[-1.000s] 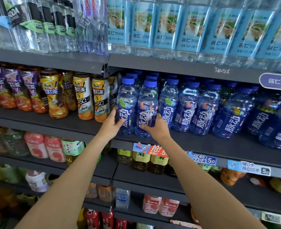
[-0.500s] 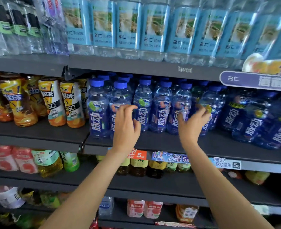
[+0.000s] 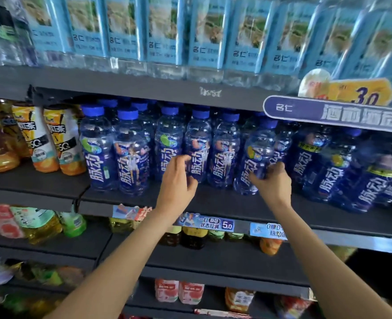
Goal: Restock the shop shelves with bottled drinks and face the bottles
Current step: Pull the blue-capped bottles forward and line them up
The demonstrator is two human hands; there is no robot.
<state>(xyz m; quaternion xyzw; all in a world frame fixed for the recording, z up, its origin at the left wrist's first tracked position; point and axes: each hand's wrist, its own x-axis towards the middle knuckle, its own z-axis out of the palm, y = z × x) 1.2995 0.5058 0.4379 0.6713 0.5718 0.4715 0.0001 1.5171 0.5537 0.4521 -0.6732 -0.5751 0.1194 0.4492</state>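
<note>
Dark shelf [image 3: 213,203] carries blue-capped drink bottles [image 3: 130,153] in rows.

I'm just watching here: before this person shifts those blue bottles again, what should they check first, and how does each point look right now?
1. Left hand has a hold on a blue-capped bottle: ok, thumb and fingers curl round it.
2. Right hand has a hold on the next bottle: ok, fingers wrap its lower part.
3. That right-hand bottle stands upright: not ok, it tilts.
4. Labels face front: ok on both held bottles.
5. Free shelf in front to pull bottles forward: ok.
6. Rows behind are full: cannot tell, hidden.
</note>
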